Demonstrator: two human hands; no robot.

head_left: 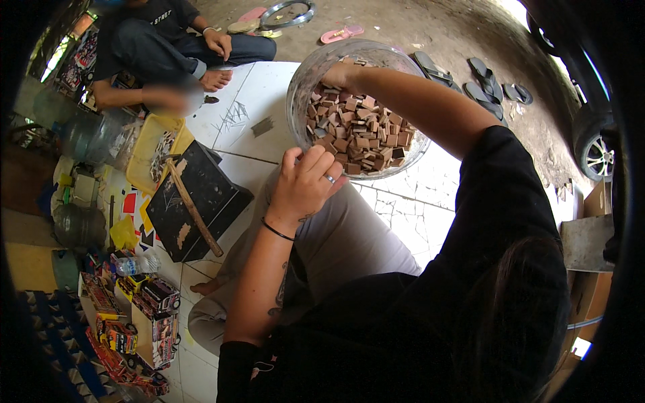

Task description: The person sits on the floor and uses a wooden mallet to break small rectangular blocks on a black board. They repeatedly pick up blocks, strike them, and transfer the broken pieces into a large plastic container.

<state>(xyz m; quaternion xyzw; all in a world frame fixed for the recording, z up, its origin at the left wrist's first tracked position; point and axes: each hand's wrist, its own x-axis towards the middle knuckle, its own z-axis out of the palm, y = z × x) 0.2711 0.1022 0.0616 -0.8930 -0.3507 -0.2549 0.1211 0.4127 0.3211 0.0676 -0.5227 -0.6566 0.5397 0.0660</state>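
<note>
A round clear plastic tub (295, 101) stands in front of me, with many small flat brown square pieces (363, 131) heaped in it. My right hand (341, 75) reaches over into the tub's far left side; its fingers are mostly hidden, so their grip does not show. Close to the near rim, my left hand (309, 178) is closed with curled fingers, a ring on one of them. What it holds, if anything, is out of sight behind the fingers.
A hammer (191, 205) lies on a black block (201, 195) to the left, beside a yellow basin (144, 158). Toy trucks (158, 295) stand lower left. Thin nails (232, 117) lie scattered on the white tiles. Another person (151, 47) sits far left; sandals (484, 80) lie far right.
</note>
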